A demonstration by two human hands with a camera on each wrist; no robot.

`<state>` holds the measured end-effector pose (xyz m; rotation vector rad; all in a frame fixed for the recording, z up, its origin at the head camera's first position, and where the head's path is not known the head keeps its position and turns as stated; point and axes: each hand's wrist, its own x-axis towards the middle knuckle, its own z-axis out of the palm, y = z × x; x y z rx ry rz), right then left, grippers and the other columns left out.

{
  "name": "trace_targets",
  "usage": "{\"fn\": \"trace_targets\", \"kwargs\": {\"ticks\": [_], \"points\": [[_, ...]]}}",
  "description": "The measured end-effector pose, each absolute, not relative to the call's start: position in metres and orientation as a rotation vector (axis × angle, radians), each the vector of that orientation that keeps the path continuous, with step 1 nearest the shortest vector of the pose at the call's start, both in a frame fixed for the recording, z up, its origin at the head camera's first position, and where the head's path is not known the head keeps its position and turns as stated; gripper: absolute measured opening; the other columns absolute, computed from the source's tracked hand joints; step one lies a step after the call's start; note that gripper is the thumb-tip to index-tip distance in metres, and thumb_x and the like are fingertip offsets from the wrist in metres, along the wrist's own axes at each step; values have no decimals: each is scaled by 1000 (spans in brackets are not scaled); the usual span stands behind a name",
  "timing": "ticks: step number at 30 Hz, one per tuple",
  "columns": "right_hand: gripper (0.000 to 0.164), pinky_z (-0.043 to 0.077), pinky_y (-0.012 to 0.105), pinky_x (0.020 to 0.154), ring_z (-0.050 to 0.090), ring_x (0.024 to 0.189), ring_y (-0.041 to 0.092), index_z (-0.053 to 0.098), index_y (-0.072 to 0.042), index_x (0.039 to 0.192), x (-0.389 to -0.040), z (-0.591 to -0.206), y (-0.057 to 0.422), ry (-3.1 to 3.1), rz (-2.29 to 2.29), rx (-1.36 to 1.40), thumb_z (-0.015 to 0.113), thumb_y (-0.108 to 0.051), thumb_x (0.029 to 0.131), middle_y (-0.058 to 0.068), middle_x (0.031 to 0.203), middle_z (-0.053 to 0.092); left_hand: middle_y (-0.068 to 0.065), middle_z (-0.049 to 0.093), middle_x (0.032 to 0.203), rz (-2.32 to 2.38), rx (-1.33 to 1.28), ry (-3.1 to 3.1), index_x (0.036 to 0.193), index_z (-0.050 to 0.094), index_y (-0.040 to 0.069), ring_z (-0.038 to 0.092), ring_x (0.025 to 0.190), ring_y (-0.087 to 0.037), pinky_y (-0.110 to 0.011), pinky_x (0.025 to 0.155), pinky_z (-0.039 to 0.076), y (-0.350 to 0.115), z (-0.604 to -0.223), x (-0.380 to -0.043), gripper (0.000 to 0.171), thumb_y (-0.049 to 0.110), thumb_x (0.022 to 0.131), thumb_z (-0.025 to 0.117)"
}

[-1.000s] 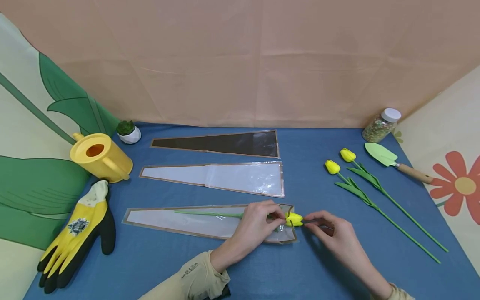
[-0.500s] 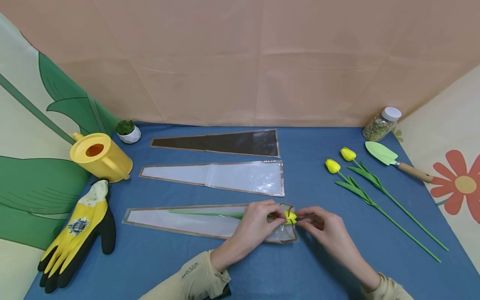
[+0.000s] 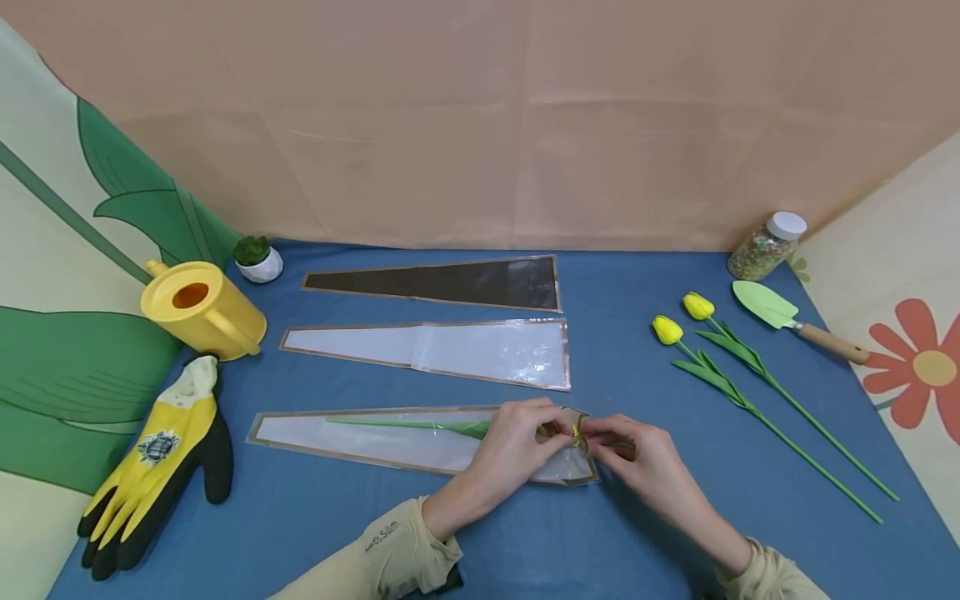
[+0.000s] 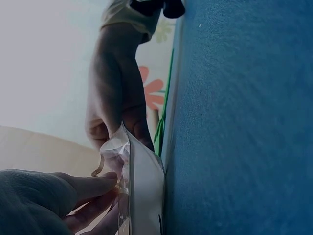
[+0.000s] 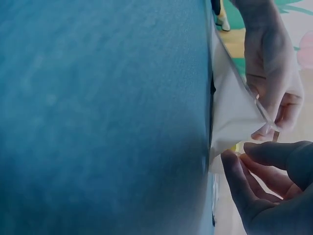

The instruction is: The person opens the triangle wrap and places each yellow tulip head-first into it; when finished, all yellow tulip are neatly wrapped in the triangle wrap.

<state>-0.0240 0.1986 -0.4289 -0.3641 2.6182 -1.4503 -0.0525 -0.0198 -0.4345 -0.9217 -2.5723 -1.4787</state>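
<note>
A clear flower sleeve with a white back and brown border (image 3: 330, 442) lies nearest on the blue cloth. Inside it runs a yellow tulip, its green stem (image 3: 390, 422) toward the narrow end. Only a sliver of its yellow head (image 3: 577, 437) shows at the wide mouth. My left hand (image 3: 517, 437) pinches the film at that mouth; the left wrist view has the raised, folded film (image 4: 120, 147) beside its fingers. From the right, my right hand (image 3: 637, 458) pinches the tulip at its head, which its fingers mostly hide. In the right wrist view, a bit of yellow (image 5: 234, 147) shows by the fingertips.
Behind lie a white sleeve (image 3: 450, 350) and a black one (image 3: 450, 282). Two yellow tulips (image 3: 720, 379), a trowel (image 3: 765, 304) and a jar (image 3: 765, 246) are at right. A watering can (image 3: 202, 308), potted plant (image 3: 258, 260) and gardening glove (image 3: 161, 467) stand or lie left.
My right hand has moved left, pushing the tulip deeper into the sleeve; its head now sits at the mouth and its stem reaches farther left. My left hand stays in place.
</note>
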Motion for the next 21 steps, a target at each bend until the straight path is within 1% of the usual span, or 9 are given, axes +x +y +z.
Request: {"fn": "trace_targets", "kwargs": {"ticks": [5, 8, 12, 16, 18, 21], "points": [[25, 63, 32, 82, 76, 98, 22, 77, 1, 117, -24, -429, 197, 2593, -1423, -373, 75, 11, 94, 9, 112, 75, -3, 76, 92, -1452, -926, -2576, 94, 81, 8, 71, 81, -10, -15, 72, 53, -20, -434, -53, 9, 1, 91, 86], [25, 63, 33, 83, 76, 99, 23, 76, 2, 119, -24, -428, 197, 2592, -1404, -380, 74, 11, 95, 10, 113, 75, -3, 76, 92, -1443, -930, -2573, 93, 81, 8, 72, 81, -10, -15, 72, 53, -19, -433, -54, 9, 2, 90, 86], [22, 63, 37, 85, 76, 100, 22, 77, -1, 119, -23, -426, 198, 2616, -1395, -347, 74, 5, 98, 9, 115, 76, -4, 77, 94, -1451, -934, -2585, 94, 81, 7, 72, 83, -11, -15, 73, 54, -19, -433, -54, 9, 2, 90, 87], [18, 63, 42, 87, 76, 100, 19, 77, -4, 118, -21, -425, 200, 2638, -1389, -273, 72, 1, 101, 7, 113, 77, -6, 76, 95, -1474, -938, -2612, 97, 81, 5, 73, 83, -10, -14, 73, 54, -19, -433, -53, 11, 1, 89, 87], [16, 63, 40, 86, 76, 98, 17, 77, -4, 116, -21, -424, 201, 2645, -1389, -234, 70, 0, 103, 5, 110, 78, -6, 77, 96, -1487, -948, -2620, 98, 82, 4, 73, 84, -10, -14, 74, 54, -19, -432, -53, 11, 0, 89, 87], [16, 64, 34, 78, 76, 91, 15, 77, -5, 114, -22, -422, 204, 2671, -1393, -206, 67, 2, 104, 3, 103, 78, -6, 77, 97, -1505, -968, -2619, 99, 82, 4, 74, 85, -10, -14, 75, 55, -21, -429, -52, 11, 0, 90, 86]]}}
